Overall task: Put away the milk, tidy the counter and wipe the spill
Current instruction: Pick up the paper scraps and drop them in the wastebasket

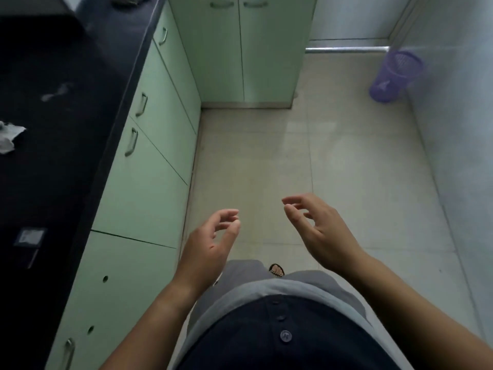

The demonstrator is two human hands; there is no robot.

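A dark counter (80,108) runs along the left side of the view. On it lie a whitish smear of spilled liquid (57,92) and a crumpled white tissue (9,136) at the left edge. My left hand (210,244) and my right hand (314,228) hover in front of my body above the tiled floor, right of the counter. Both have loosely curled fingers and hold nothing. No milk container is in view.
Pale green cabinet doors with metal handles (149,161) sit under the counter and a tall green cabinet (240,49) stands ahead. A purple mesh waste basket (394,76) stands at the far right wall. A small dark packet (29,237) lies on the near counter.
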